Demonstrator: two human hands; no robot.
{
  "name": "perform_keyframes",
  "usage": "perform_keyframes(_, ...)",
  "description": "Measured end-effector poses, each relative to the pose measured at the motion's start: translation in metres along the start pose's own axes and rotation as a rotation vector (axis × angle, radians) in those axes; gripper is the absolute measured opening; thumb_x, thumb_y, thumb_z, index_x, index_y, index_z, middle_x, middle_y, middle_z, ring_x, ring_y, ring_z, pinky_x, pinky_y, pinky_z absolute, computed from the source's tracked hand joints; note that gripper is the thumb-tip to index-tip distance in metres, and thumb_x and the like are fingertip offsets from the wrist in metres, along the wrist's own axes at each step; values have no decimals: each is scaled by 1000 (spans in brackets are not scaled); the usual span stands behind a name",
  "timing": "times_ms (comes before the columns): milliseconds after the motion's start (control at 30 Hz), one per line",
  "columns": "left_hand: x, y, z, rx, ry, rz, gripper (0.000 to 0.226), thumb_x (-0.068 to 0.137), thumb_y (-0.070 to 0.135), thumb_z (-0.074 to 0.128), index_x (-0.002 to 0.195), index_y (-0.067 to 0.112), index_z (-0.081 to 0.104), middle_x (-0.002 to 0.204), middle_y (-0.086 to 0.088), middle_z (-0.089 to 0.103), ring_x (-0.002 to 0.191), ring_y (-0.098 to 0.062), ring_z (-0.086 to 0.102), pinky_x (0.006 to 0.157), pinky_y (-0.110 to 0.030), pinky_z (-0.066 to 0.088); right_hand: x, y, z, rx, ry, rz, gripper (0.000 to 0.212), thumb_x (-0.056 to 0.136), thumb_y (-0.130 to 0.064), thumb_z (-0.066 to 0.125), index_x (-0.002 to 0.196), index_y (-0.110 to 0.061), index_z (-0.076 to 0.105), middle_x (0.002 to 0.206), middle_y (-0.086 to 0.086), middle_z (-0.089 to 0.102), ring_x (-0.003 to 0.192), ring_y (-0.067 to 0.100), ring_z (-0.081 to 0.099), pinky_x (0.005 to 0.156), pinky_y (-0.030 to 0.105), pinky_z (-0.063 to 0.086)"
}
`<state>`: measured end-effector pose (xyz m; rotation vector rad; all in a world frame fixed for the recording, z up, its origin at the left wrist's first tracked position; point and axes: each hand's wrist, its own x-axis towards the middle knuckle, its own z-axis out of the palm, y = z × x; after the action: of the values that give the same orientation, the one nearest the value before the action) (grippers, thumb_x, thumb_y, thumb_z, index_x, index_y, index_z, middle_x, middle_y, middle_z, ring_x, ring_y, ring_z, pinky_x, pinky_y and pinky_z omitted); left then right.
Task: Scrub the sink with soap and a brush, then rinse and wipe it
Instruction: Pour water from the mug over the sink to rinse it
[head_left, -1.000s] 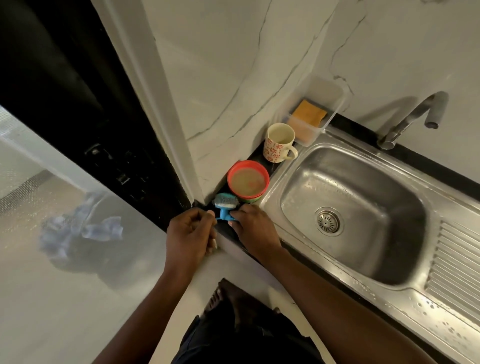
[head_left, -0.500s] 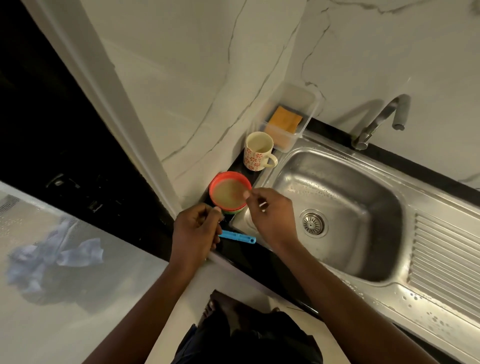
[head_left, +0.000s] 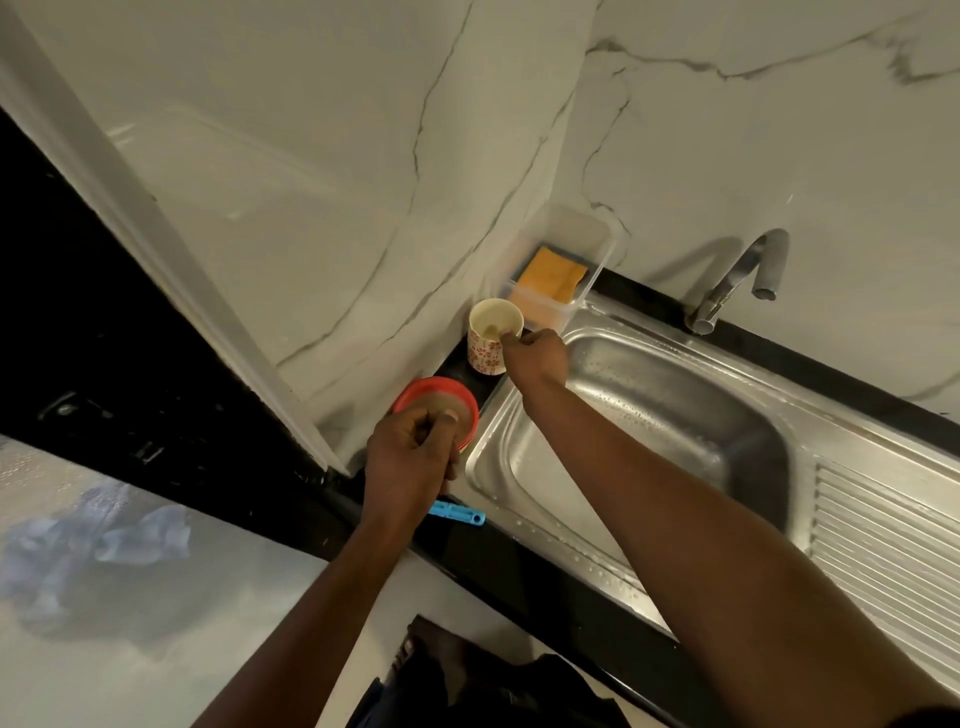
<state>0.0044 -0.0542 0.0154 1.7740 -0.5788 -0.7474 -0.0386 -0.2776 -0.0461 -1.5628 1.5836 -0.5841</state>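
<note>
- I was, I think, at the soap step — the sink was wet but not yet scrubbed.
- My left hand was curled round the blue brush, its handle sticking out below, over the red bowl.
- My right hand pinched the rim of the cup, fingers nearly closed.
- The next move, in my judgement, called for a careful tilt of the cup.

Open sink basin beside a crowded corner ledge.
The sink bowl lies open; a mug, red bowl and clear container crowd the narrow counter strip against the wall.
</note>
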Motion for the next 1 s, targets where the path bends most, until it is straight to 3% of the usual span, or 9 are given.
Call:
perform_keyframes(67, 1, 2, 3, -14, 5, -2, 33, 103, 18, 61, 73, 4, 67, 57, -6, 63, 50, -16, 59, 53, -26, 53, 6, 4, 3, -8, -47, 39, 50, 91, -53, 68, 107, -6, 70, 103, 10, 73, 95, 28, 71, 75, 35, 56)
perform_keyframes(167, 0, 2, 6, 9, 10, 3, 32, 103, 20, 61, 77, 4, 69, 60, -7, 66, 52, -12, 61, 53, -20, 53, 11, 4, 3, 11, -104, 102, 56, 93, -56, 62, 114, -5, 70, 107, 11, 74, 101, 30, 71, 86, 40, 60)
perform_keyframes(367, 0, 0, 13, 30, -3, 4, 30, 104, 22, 62, 82, 2, 69, 61, -6, 67, 52, -11, 61, 53, -20, 54, 13, 0, -13, 79, -188, 136, 44, 93, -45, 65, 108, -5, 73, 105, 13, 76, 98, 31, 73, 85, 41, 62)
perform_keyframes(533, -1, 7, 35, 17, -46, 23, 22, 103, 20, 65, 86, 6, 70, 66, -8, 69, 54, -15, 63, 54, -25, 55, -8, 12, -71, 206, -199, 145, 33, 94, -37, 66, 89, -5, 74, 87, 9, 78, 87, 26, 76, 87, 47, 63)
perform_keyframes(667, -5, 19, 70, 38, -131, 18, 20, 103, 19, 66, 88, 7, 71, 66, -10, 70, 53, -13, 62, 52, -22, 53, -29, 38, -140, 262, -164, 111, 33, 95, -36, 66, 82, -7, 77, 80, 3, 79, 85, 25, 77, 85, 47, 64)
perform_keyframes(767, -3, 27, 100, 26, -192, 19, 21, 102, 16, 66, 86, 3, 71, 69, -19, 69, 54, -18, 61, 50, -29, 52, -39, 62, -186, 218, -116, 85, 36, 93, -41, 65, 75, -11, 78, 78, -1, 79, 82, 20, 77, 85, 48, 64)
perform_keyframes(1000, 22, 37, 184, 85, -287, 86, 23, 99, 14, 64, 78, 8, 72, 64, -11, 70, 52, -21, 63, 51, -34, 53, -43, 110, -245, 177, 77, 119, 34, 92, -37, 65, 69, -15, 77, 70, -2, 76, 75, 20, 73, 79, 46, 62)
